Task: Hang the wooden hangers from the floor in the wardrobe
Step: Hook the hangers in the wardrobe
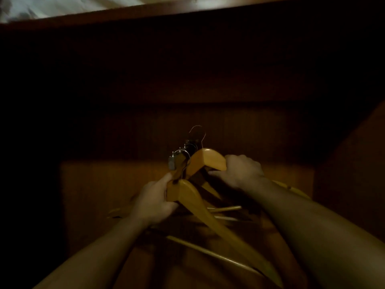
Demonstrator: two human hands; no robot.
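Left grip (154, 203) and right grip (239, 172) hold one hanger (187, 192) each

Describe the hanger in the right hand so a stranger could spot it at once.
Look low in the dark wooden wardrobe, where two hands hold hangers. The right hand grips the wooden hanger raised highest. Unlike the lower hanger in the left hand, its thin wire hook stands alone above the others.

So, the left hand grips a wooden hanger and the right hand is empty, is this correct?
Not quite: the right hand is not empty, it grips a second wooden hanger by its arm. The left hand does grip a wooden hanger near the hook, as the head view shows.
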